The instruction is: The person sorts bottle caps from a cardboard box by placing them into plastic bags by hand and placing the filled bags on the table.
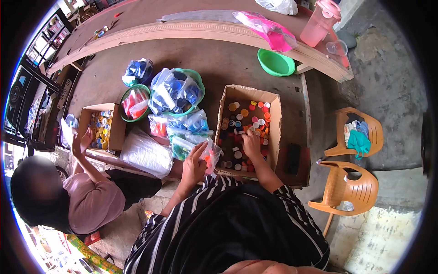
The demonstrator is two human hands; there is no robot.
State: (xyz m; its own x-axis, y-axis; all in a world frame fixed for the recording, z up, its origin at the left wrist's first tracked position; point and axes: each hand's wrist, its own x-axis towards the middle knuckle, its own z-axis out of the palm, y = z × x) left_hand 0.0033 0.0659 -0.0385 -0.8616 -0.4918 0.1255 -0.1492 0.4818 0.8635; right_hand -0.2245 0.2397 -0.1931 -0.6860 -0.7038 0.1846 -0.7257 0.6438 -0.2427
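Observation:
In the head view a cardboard box holds loose bottle caps in white, orange, red, yellow and dark colours. My right hand reaches down into it, fingers curled together among the caps; what lies under the fingertips is hidden. To the left of the box, my left hand grips a clear plastic bag with some orange-red pieces inside. The bag's edge lies close to the box's near left side. Just beyond this hand are filled bags with green caps and blue caps.
A co-worker sits at left, hands raised by a smaller cap box. Stacked clear bags lie between us. Green basins hold bagged caps. Beyond are a green bowl and a pink jug; orange chairs stand right.

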